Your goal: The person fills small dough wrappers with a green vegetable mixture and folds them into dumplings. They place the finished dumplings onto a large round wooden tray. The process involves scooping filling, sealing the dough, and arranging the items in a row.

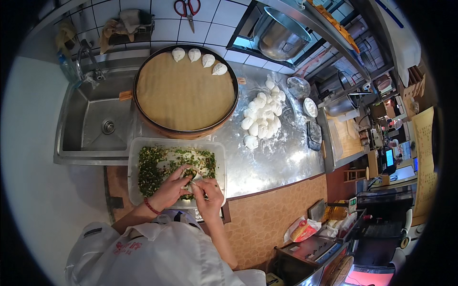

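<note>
Over a translucent plastic tub [134, 171] of chopped green filling [152, 166], my left hand [170, 189] cups a dough wrapper [196, 177] with filling inside. My right hand [209, 195] pinches the wrapper's edge on the near right side. Part of the wrapper is hidden behind my fingers. Beyond the tub stands a round steamer [186, 96] lined with a tan sheet, and several filled buns [208, 60] sit along its far right rim. To the right, a heap of white dough pieces [263, 114] lies on the floured steel counter [272, 164].
A steel sink [103, 114] with a faucet [89, 64] is at the left. A small white bowl [310, 107] and a dark-edged container [313, 136] stand at the counter's right end. Scissors [188, 12] hang on the tiled wall; a steel mixing bowl [281, 35] sits at the window.
</note>
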Tool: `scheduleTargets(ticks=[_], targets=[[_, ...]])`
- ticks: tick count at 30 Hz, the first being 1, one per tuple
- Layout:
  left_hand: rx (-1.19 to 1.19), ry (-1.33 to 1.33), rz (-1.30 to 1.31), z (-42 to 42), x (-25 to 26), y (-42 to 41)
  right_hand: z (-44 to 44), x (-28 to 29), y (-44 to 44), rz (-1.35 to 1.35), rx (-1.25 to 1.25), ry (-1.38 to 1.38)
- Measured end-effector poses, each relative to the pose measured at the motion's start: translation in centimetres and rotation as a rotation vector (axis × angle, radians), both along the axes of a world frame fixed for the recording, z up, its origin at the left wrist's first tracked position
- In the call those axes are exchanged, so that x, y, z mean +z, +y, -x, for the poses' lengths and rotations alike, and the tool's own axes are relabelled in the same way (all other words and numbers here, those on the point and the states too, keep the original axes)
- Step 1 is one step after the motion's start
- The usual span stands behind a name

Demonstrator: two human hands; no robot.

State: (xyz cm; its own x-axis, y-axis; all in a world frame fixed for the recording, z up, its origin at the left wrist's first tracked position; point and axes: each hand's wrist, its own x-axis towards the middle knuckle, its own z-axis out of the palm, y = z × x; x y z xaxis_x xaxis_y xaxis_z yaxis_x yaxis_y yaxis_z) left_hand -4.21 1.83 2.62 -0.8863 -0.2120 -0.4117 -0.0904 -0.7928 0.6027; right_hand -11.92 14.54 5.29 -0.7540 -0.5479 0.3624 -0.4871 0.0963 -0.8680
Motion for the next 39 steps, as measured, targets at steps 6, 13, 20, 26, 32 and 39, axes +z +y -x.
scheduleTargets(ticks=[6, 13, 20, 26, 32, 39], targets=[[0.025, 0.049, -0.062, -0.2, -0.3, -0.1, -0.1, 0.8, -0.2, -0.017, 0.007, -0.008], [0.061, 0.1, -0.161, 0.1, 1.0, -0.2, -0.1, 0.2, 0.0, 0.007, -0.009, -0.056], [0.044, 0.071, 0.025, 0.2, 1.7, 0.5, 0.0, 0.5, 0.2, -0.02, -0.014, -0.056], [0.04, 0.128, -0.025, -0.4, 0.7, 0.9, 0.8, 0.4, 0.0, 0.001, 0.073, 0.128], [0.052, 0.112, -0.015, -0.8, 1.0, 1.0, 0.6, 2.0, 0.0, -0.143, -0.027, -0.098], [0.019, 0.045, -0.056, -0.7, 1.0, 0.7, 0.6, 1.5, 0.3, -0.169, 0.055, 0.017]])
